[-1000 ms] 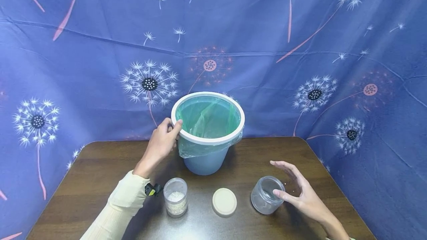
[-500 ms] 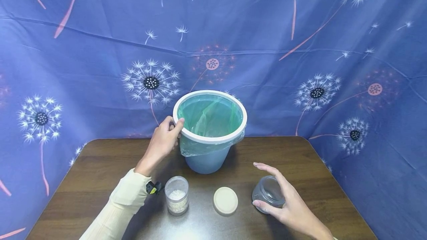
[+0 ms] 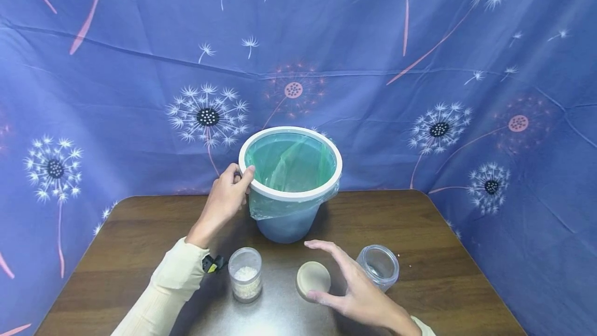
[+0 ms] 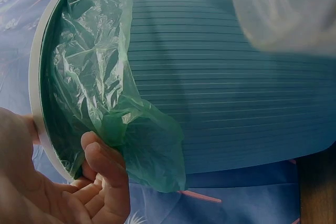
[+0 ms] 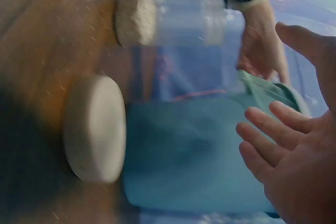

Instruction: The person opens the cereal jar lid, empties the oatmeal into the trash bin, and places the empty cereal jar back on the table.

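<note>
My left hand [image 3: 224,196] grips the white rim [image 3: 298,194] of a blue trash bin [image 3: 284,227], thumb on top. A thin green bag [image 4: 97,61] lines the bin and folds over its outside. In the left wrist view my fingers curl at the rim beside the bag. My right hand [image 3: 366,297] is spread, thumb and fingers wide apart, over a round cream lid [image 3: 310,276] lying on the table. In the right wrist view a gap shows between the fingers and the lid [image 5: 97,129]. Nothing is in that hand.
A clear jar [image 3: 246,279] part filled with rice-like white grains stands left of the lid. Right of my right hand is an open clear jar [image 3: 380,268], with a few white specks beside it. A patterned blue cloth [image 3: 140,134] rises behind the wooden table [image 3: 387,217].
My right hand has moved left, from around the clear jar on the right to over the cream lid. The left hand stays on the bin's rim.
</note>
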Tool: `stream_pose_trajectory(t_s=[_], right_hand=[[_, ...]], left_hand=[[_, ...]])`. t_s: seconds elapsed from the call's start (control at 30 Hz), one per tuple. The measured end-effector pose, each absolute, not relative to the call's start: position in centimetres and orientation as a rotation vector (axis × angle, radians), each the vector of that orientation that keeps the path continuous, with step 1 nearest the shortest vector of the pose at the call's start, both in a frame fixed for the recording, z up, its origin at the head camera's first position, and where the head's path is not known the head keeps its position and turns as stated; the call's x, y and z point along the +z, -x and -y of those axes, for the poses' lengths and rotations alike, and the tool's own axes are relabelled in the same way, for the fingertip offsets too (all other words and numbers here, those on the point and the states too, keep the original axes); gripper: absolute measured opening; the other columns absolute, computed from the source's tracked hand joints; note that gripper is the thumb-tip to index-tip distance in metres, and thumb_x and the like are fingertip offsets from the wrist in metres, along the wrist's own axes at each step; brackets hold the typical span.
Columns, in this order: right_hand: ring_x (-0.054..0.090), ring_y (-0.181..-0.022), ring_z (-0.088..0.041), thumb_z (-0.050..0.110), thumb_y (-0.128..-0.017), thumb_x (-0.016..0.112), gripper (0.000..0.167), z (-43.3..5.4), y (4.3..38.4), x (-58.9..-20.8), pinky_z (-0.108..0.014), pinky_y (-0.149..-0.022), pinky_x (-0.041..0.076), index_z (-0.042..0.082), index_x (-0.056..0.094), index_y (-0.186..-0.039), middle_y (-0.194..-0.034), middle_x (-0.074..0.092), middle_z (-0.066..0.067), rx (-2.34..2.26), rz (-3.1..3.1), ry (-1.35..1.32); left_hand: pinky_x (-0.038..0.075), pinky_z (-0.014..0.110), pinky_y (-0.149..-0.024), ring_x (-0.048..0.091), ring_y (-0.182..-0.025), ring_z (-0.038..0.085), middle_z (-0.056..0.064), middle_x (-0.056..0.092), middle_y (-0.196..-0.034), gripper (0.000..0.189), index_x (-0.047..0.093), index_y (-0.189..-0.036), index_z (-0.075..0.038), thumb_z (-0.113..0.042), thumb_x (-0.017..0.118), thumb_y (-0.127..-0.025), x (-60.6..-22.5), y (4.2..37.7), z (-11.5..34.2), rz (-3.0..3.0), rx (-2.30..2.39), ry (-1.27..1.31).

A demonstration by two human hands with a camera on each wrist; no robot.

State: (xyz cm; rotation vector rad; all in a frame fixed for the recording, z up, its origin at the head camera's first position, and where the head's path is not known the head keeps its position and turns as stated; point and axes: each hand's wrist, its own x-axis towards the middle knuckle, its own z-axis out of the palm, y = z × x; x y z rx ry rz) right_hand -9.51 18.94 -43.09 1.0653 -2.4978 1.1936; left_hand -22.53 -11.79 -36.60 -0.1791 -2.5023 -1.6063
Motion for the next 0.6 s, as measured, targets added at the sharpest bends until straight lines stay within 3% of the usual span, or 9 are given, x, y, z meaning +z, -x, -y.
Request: stream_pose_trajectory(t_s=[0.23,0.43,0.6], right_hand=[[0.055,-0.143,-0.019,0.036,-0.094,0.085,0.072,-16.5,10.7,-45.2,-0.050,-0.114,0.047,0.017,0.050,-0.153,-0.152,0.057,0.008,1.306,2.604,-1.036],[0.062,-0.134,-0.020,0.034,-0.094,0.085,0.065,-14.4,11.8,-46.6,-0.049,-0.109,0.051,0.017,0.054,-0.148,-0.145,0.061,0.008,1.336,2.605,-1.081],[0.069,-0.124,-0.027,0.033,-0.094,0.086,0.062,-12.5,12.7,-47.5,-0.044,-0.108,0.054,0.018,0.053,-0.145,-0.138,0.067,-0.006,1.471,2.593,-1.093]], left_hand=[[0.047,0.032,-0.053,0.061,-0.060,0.027,0.008,0.065,-0.079,0.048,0.052,-0.096,-0.009,-0.055,0.052,-0.110,-36.7,22.6,11.8,2.504,-1.599,0.194],[0.047,0.032,-0.053,0.063,-0.062,0.033,0.009,0.066,-0.079,0.048,0.052,-0.096,-0.009,-0.055,0.052,-0.110,-36.8,22.6,11.8,2.503,-1.591,0.195],[0.046,0.032,-0.052,0.062,-0.060,0.030,0.011,0.065,-0.079,0.046,0.052,-0.096,-0.009,-0.053,0.052,-0.110,-36.8,22.6,11.8,2.498,-1.590,0.199]])
